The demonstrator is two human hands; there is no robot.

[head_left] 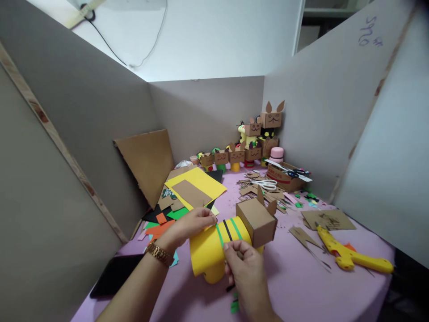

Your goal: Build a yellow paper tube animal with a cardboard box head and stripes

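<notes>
In front of me stands a paper animal with a yellow rolled body (203,252) and a brown cardboard box head (256,217) with two pointed ears. Green and black strips cross its back. My left hand (194,221), wearing a gold watch, pinches the upper end of the nearest green paper strip (220,235). Lower on the body's near side, my right hand (248,268) has thumb and forefinger closed at the strip's other end. The strip lies against the yellow paper between them. Small green scraps (234,304) are below my right hand.
A yellow glue gun (351,255) rests at right. White scissors (266,184) lie among cardboard scraps. Similar box-headed animals (237,155) stand at the back. Yellow sheet (211,188) and coloured paper lie at left, above a black phone-like slab (115,275). Grey partitions surround the table.
</notes>
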